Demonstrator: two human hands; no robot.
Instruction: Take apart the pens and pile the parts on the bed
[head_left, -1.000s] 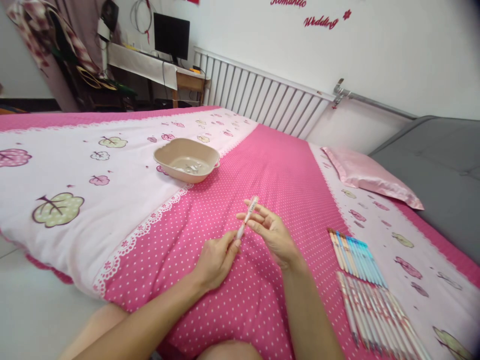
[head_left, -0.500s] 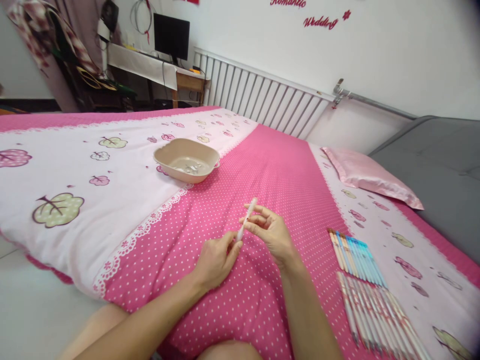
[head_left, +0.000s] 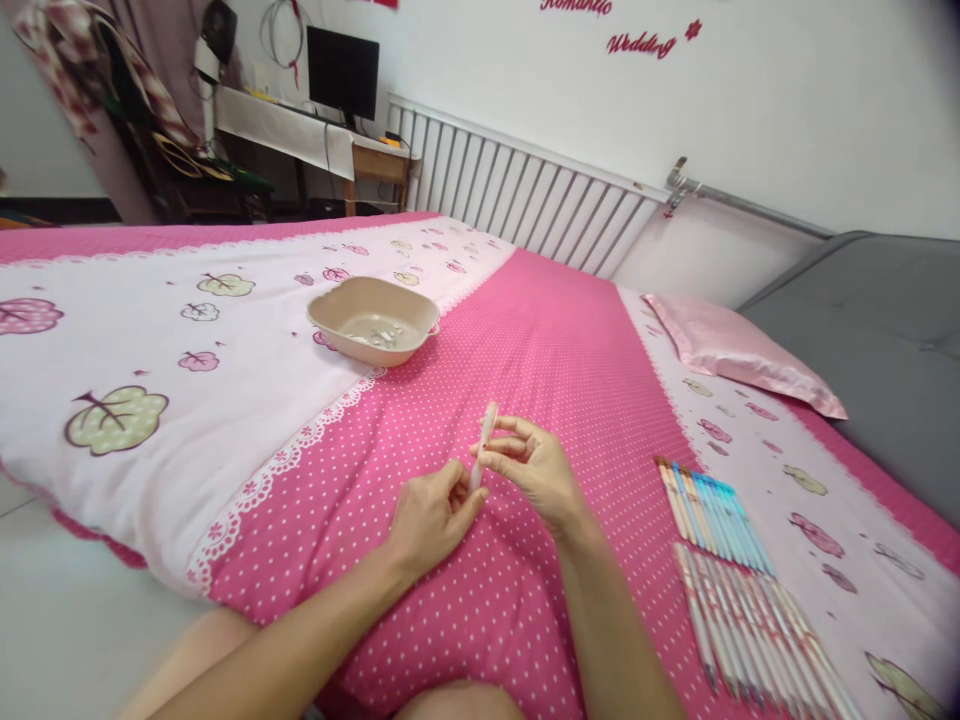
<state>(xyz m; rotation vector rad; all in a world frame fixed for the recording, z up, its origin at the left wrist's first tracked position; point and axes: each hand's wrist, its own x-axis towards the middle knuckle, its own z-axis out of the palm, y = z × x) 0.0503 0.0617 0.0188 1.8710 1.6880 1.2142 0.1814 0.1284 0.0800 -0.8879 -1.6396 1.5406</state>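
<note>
A slim, pale pink pen (head_left: 487, 428) is held upright with a slight tilt between both hands, above the pink dotted bedspread. My left hand (head_left: 435, 510) is closed round its lower end, the thumb along the side. My right hand (head_left: 531, 466) pinches the upper part between thumb and fingers. The pen's bottom tip is hidden by the left fingers. To the right lie a row of pale pink and white pens (head_left: 765, 625) and, beyond it, a row of blue and peach pens (head_left: 712, 515).
A beige plastic basin (head_left: 330, 325) with small pale pieces in it stands on the bed ahead, left of my hands. A pink pillow (head_left: 739, 345) rests by the grey headboard (head_left: 877, 320). Farther off are a white rail (head_left: 525, 180) and a desk with a monitor (head_left: 343, 75).
Both hands still hold the pen. It has shifted slightly left and down and stands more upright, and my right hand has moved a little left with it.
</note>
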